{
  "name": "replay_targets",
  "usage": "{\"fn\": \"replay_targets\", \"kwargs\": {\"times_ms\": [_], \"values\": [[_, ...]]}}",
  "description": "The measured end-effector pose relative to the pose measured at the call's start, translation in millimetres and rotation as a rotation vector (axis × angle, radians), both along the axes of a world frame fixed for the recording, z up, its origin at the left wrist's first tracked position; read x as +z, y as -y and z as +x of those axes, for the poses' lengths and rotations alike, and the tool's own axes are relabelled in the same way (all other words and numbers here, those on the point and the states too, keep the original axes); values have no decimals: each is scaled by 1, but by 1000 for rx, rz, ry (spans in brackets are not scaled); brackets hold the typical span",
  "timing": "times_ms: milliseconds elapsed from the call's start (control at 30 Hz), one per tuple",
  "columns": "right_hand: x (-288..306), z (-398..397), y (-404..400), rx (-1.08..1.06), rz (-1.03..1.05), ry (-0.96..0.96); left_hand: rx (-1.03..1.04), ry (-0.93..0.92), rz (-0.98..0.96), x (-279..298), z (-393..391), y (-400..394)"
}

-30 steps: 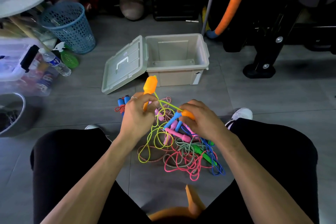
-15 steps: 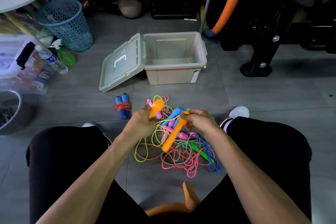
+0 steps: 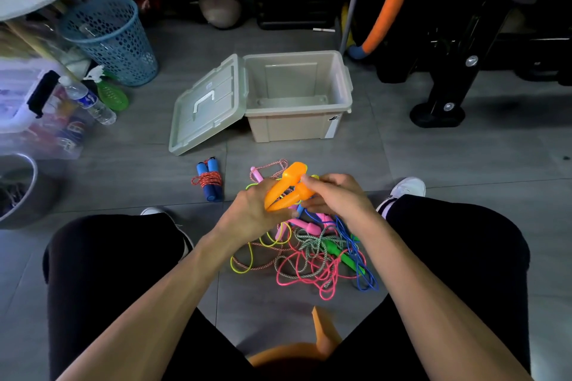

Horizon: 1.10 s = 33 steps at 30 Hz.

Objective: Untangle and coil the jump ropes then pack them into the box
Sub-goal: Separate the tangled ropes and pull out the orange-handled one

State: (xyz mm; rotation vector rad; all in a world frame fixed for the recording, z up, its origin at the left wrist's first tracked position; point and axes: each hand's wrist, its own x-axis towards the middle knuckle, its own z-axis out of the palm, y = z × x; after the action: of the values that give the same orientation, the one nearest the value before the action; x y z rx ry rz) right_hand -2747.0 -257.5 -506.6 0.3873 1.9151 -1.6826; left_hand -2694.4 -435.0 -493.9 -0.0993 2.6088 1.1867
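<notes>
1. Both orange handles (image 3: 286, 190) sit side by side, your left hand (image 3: 252, 215) and right hand (image 3: 335, 198) curled round them above the tangled ropes (image 3: 312, 254).
2. Coiled blue-handled rope (image 3: 210, 179) lies at 10 o'clock.
3. Open box (image 3: 297, 96) waits at 12.

Grey tiled floor (image 3: 448, 164) fills the frame; at centre top stands an open beige storage box (image 3: 297, 120), its hinged lid (image 3: 205, 108) resting on the tiles to its left; below the lid lies a coiled blue-handled jump rope (image 3: 210, 180); at lower centre sprawls a tangle of jump ropes (image 3: 312, 257); upper left holds a blue mesh basket (image 3: 111, 40), a water bottle (image 3: 89, 100) and a green spray bottle (image 3: 110, 93).
</notes>
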Motion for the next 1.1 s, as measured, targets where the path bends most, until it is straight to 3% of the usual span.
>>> {"fn": "replay_targets", "kwargs": {"times_ms": [100, 167, 233, 300, 433, 500, 533, 667, 733, 933, 1100], "values": [[1, -3, -6, 122, 520, -338, 7, -12, -82, -1, 1, 1], [5, -4, -5, 127, 467, -488, -23, -44, -105, 2, 2, -1], [8, -3, 0, 217, 330, -499, -78, -94, -112, 5, 4, -2], [10, 0, 7, 294, 335, -491, -108, -122, -104, 12, 8, -2], [11, 2, 12, 268, 375, -583, -33, 37, 68, 23, 13, -1], [13, 1, 14, 243, 374, -588, -7, 71, 107, 22, 17, -3], [15, 0, 16, 225, 387, -582, -12, 25, 33, 20, 18, -3], [16, 1, 24, 102, 449, -460, -140, -211, -666, 9, 17, -3], [17, 1, 25, 87, 448, -378, -156, -247, -789, 8, 15, -6], [24, 3, 21, 286, 471, -354, -166, -227, -767, 11, 13, -6], [25, 1, 17, 304, 525, -360, -162, -12, -527, 17, 8, 0]]}}
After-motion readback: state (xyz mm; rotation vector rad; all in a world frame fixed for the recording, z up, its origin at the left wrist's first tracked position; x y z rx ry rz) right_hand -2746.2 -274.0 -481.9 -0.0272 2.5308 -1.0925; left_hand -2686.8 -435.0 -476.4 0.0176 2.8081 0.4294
